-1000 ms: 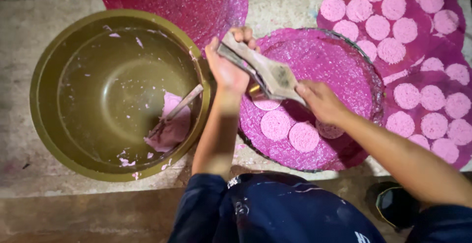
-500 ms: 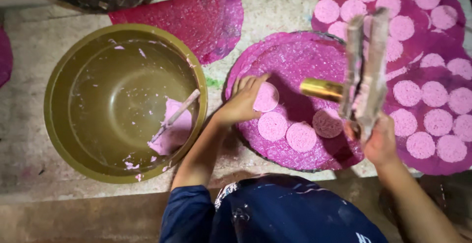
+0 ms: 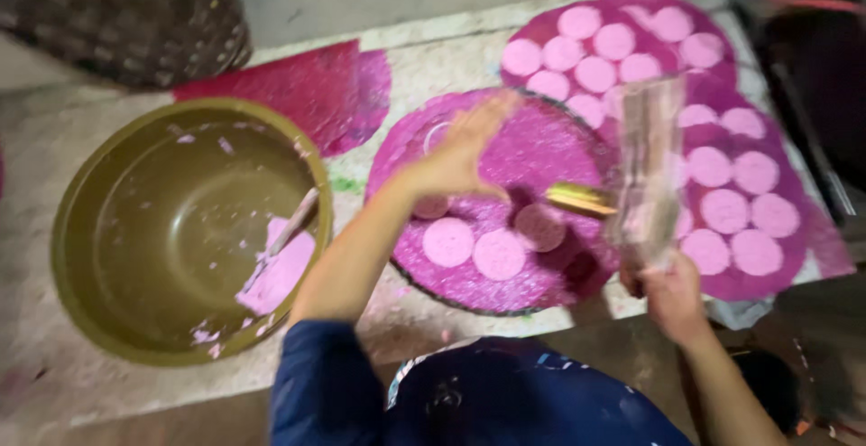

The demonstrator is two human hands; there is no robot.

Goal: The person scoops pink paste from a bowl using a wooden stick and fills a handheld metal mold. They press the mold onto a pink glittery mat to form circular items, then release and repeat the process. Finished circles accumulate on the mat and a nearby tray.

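My left hand (image 3: 460, 153) hovers open, fingers spread, above a round magenta tray (image 3: 550, 144) that carries a few flat pink discs (image 3: 499, 254). My right hand (image 3: 672, 297) grips the bottom of a long two-slat wooden press (image 3: 645, 166) held upright at the tray's right edge, blurred by motion. A brass-coloured piece (image 3: 577, 198) sticks out of the press toward the left hand. An olive-green bowl (image 3: 81, 193) to the left holds a lump of pink dough (image 3: 275, 275) and a scraper (image 3: 295, 223).
Two more magenta trays (image 3: 541, 27) (image 3: 794, 257) filled with several pink discs lie at the back and right. A magenta sheet (image 3: 307, 94) sits behind the bowl, a dark woven basket (image 3: 117, 13) at the far left. The surface is rough concrete.
Both hands held the press over the tray a second ago. My right hand carried it off to the right, and my left hand touched the discs, then lifted and spread.
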